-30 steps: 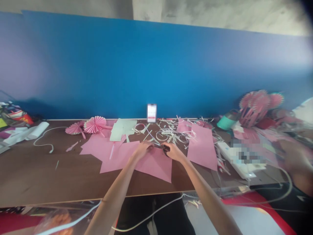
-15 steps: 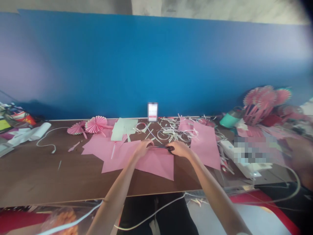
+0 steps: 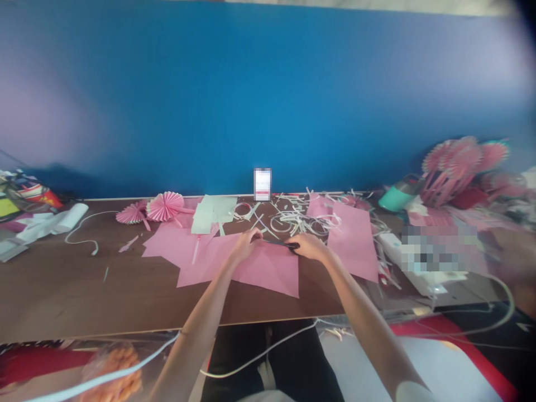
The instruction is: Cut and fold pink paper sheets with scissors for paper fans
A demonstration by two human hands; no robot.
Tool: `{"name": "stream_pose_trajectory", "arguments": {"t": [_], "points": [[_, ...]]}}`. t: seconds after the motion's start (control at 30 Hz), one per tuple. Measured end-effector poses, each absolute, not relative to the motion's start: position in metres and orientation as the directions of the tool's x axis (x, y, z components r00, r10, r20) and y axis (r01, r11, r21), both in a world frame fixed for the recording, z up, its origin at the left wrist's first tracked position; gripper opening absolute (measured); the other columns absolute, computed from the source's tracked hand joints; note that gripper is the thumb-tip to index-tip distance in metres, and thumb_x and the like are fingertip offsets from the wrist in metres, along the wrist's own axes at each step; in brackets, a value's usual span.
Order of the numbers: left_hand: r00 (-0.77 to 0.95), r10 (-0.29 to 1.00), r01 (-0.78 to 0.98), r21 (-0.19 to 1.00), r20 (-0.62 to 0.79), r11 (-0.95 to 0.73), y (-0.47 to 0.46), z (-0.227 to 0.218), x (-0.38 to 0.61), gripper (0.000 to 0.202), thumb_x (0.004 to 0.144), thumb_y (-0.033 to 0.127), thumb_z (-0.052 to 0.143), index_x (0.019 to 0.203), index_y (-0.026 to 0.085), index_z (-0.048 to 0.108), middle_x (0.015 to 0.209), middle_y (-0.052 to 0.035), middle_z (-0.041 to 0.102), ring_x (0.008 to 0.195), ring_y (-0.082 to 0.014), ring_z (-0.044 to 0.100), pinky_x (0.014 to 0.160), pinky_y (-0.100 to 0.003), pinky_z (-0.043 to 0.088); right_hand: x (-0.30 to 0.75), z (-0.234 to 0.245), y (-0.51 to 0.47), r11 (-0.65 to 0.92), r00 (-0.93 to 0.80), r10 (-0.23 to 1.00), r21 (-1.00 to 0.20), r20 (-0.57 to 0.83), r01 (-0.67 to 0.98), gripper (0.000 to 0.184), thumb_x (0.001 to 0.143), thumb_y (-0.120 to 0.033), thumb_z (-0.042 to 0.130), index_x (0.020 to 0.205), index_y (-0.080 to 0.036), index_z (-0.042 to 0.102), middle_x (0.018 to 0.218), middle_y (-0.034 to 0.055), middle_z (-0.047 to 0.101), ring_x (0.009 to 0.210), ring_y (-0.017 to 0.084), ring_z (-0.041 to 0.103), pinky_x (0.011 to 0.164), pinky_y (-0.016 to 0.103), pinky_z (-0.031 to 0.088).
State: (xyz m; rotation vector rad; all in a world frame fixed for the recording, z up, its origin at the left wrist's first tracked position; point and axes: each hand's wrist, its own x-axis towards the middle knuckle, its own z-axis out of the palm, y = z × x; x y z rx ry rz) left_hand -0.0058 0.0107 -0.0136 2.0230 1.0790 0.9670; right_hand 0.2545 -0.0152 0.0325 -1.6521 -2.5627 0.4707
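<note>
My right hand (image 3: 309, 246) is closed around the dark handles of a pair of scissors (image 3: 292, 245), whose blades point left toward my other hand. At the upper edge of a pink paper sheet (image 3: 272, 271), my left hand (image 3: 246, 244) is closed with its fingertips on the paper, close to the blade tips. The blades lie along that edge; whether they are apart is too blurred to tell. More pink sheets (image 3: 167, 245) lie under and left of this one. Another pink sheet (image 3: 354, 240) lies right of my right hand.
White paper strips (image 3: 293, 219) litter the table's back, below an upright phone (image 3: 262, 184). Pleated pink rosettes (image 3: 165, 207) sit left of pale green sheets (image 3: 213, 212). A teal container (image 3: 396, 197) and a white power strip (image 3: 408, 267) are at right. A co-worker's blurred arm (image 3: 513, 251) shows far right.
The view has tilted slightly downward, so the table sits higher in the picture. Both hands stay at the paper's upper edge, with the scissors still in my right hand.
</note>
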Motion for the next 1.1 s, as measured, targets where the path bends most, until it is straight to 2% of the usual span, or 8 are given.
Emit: {"name": "stream_pose_trajectory", "arguments": {"t": [0.3,0.53,0.83,1.1], "points": [[0.377,0.887,0.389,0.823,0.267,-0.413,0.011,-0.012,-0.011,0.014,0.084,0.026,0.051,0.092,0.018,0.06,0.095,-0.0048,0.067,0.089,-0.0183,0.061,0.081,-0.031,0.047,0.257,0.034,-0.017,0.404,-0.465,0.877,-0.34,-0.121,0.849,0.043,0.074,-0.016,0.051,0.11,-0.032,0.067,0.104,-0.0008,0.07,0.095,0.02,0.064,0.072,0.022,0.041],[0.371,0.89,0.42,0.806,0.266,-0.417,0.009,-0.005,-0.017,0.015,0.083,0.026,0.052,0.09,0.018,0.062,0.092,-0.0044,0.068,0.088,-0.019,0.062,0.08,-0.032,0.047,0.261,0.03,-0.017,0.395,-0.457,0.885,-0.378,-0.087,0.837,0.04,0.076,-0.019,0.052,0.111,-0.03,0.067,0.107,0.0002,0.069,0.096,0.019,0.063,0.074,0.022,0.041],[0.36,0.884,0.376,0.821,0.298,-0.429,0.006,-0.004,-0.014,0.014,0.083,0.025,0.052,0.091,0.018,0.062,0.094,-0.0046,0.067,0.087,-0.0181,0.062,0.08,-0.031,0.047,0.26,0.035,-0.014,0.437,-0.502,0.859,-0.367,-0.101,0.821,0.034,0.076,-0.018,0.052,0.102,-0.03,0.071,0.097,0.0001,0.072,0.086,0.018,0.064,0.07,0.022,0.041],[0.366,0.879,0.358,0.825,0.307,-0.437,0.006,-0.005,-0.014,0.014,0.083,0.025,0.051,0.09,0.017,0.061,0.094,-0.0044,0.067,0.088,-0.0184,0.062,0.082,-0.032,0.047,0.261,0.032,-0.011,0.438,-0.513,0.853,-0.407,-0.092,0.801,0.039,0.073,-0.015,0.052,0.105,-0.028,0.07,0.1,0.0014,0.072,0.092,0.02,0.065,0.078,0.024,0.043]]}}
